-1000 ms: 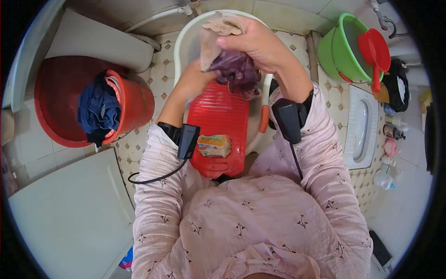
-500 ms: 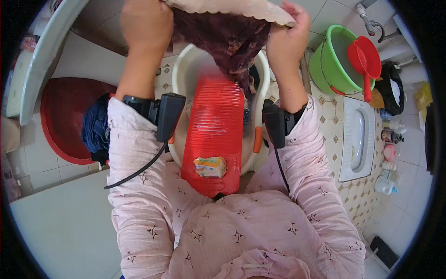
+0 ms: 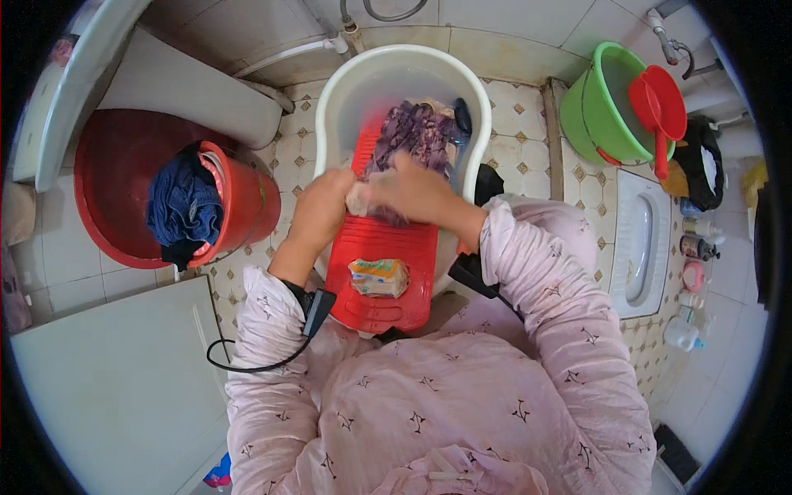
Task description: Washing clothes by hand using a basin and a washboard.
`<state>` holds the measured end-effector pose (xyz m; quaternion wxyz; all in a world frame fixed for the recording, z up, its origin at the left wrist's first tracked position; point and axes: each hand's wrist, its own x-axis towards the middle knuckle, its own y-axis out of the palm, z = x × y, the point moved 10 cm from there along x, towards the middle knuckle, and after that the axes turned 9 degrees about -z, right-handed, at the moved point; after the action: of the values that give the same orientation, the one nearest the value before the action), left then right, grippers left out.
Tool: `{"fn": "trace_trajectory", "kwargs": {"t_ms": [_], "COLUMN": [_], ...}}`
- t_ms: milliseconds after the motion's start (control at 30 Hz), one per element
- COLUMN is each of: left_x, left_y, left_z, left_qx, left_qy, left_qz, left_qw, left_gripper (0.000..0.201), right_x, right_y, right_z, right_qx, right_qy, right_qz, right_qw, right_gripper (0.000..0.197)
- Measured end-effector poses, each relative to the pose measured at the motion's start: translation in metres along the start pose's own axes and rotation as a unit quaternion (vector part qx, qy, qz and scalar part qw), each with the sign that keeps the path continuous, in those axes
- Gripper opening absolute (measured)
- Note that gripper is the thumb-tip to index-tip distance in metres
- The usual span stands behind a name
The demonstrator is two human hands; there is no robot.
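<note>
A dark purple patterned garment [image 3: 412, 136] with a pale edge lies over the upper part of a red washboard [image 3: 384, 252]. My left hand [image 3: 320, 208] is closed on the garment's pale edge at the board's left side. Close beside it, my right hand [image 3: 417, 191] is closed on the cloth too, its fingers slightly blurred. Lower on the board rests a bar of soap [image 3: 379, 278] in a torn wrapper, touched by neither hand. The board leans in a white tub [image 3: 330, 91] of cloudy water, where a dark item [image 3: 463, 117] shows at the right wall.
To the left, a red bucket [image 3: 256, 202] full of clothes, with jeans [image 3: 186, 206] on top, stands by a large red basin [image 3: 103, 177]. At the right are a green bucket [image 3: 582, 107] with a red dipper [image 3: 657, 103], a squat toilet [image 3: 639, 247] and several bottles [image 3: 683, 332].
Both hands have come down toward me from above the tub, bringing the raised garment onto the washboard. They have moved closer together. The soap stays on the board.
</note>
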<state>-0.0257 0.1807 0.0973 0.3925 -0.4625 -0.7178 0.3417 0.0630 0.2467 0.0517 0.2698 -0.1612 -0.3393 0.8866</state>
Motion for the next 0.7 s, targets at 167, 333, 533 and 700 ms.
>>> {"fn": "trace_trajectory", "kwargs": {"t_ms": [167, 333, 533, 700], "left_x": [-0.046, -0.029, 0.048, 0.143], "left_y": [0.026, 0.016, -0.010, -0.142], "left_z": [0.035, 0.025, 0.062, 0.035], "left_qx": [0.130, 0.121, 0.266, 0.317], "left_qy": [-0.043, -0.019, 0.030, 0.027], "left_qz": [0.168, 0.179, 0.115, -0.245], "left_qw": [0.976, 0.976, 0.957, 0.916], "left_gripper": [0.012, 0.011, 0.013, 0.013], "right_x": [-0.043, -0.013, 0.051, 0.064], "right_y": [0.076, 0.026, -0.092, -0.227], "right_z": [-0.056, -0.124, -0.083, 0.007], "right_qx": [-0.162, -0.214, -0.123, -0.277], "right_qy": [0.042, 0.078, 0.100, -0.011], "right_qz": [0.182, -0.031, -0.185, -0.396], "right_qw": [0.969, 0.973, 0.970, 0.875], "right_gripper": [0.027, 0.016, 0.023, 0.019]}}
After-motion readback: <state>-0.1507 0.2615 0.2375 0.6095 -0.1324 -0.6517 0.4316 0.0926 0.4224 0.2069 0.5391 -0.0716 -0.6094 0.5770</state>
